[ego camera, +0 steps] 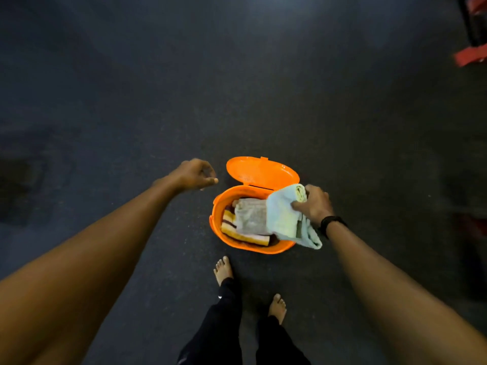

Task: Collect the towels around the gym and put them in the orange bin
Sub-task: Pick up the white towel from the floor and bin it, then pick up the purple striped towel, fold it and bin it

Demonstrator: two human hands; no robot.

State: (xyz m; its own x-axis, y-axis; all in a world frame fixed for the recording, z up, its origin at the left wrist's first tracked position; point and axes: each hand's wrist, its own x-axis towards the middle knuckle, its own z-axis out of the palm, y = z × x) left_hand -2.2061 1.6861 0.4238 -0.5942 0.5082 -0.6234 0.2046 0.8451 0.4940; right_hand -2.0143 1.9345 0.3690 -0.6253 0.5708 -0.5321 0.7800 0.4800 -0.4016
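Dark speckled floor (184,88) all round. Red and black equipment (471,55) at far upper right, well beyond the right hand, blurred. Two bare feet (223,270) below and between the hands. Black trousers (226,312). Black wristband (332,222) just behind the right hand.

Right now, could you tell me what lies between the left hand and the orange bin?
Only bare dark floor lies between the left hand and the bin, in the head view.

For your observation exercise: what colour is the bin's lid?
Orange lid, matching the bin; head view.
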